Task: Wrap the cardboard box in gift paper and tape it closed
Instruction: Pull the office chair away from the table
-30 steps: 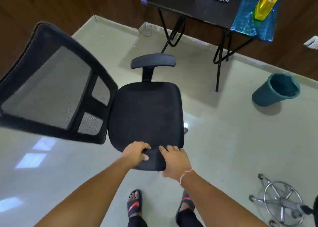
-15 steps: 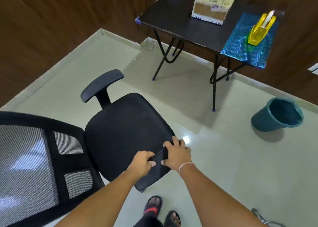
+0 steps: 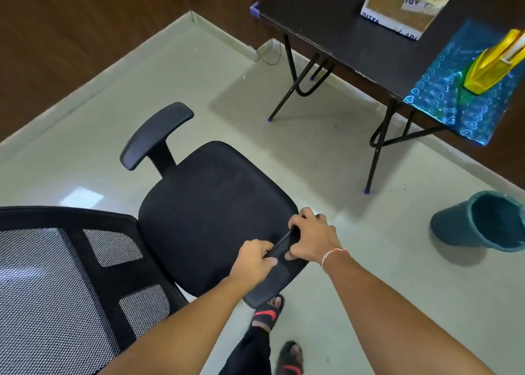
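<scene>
Head view showed our sandalled feet (image 3: 267, 313) on the pale floor (image 3: 369, 261). Just above them, our left hand (image 3: 252, 261) and right hand (image 3: 311, 239) each gripped the near armrest (image 3: 277, 282) of the black office chair (image 3: 210, 212), fingers curled round it, the hands close together. Its mesh backrest (image 3: 56, 289) stood to our left. Further off to the right stood a teal bin (image 3: 488, 221). Beyond, on the black table (image 3: 326, 13), the cardboard box (image 3: 403, 5) sat unwrapped beside blue gift paper (image 3: 454, 101), with a yellow tape dispenser (image 3: 494, 65) resting on the paper.
</scene>
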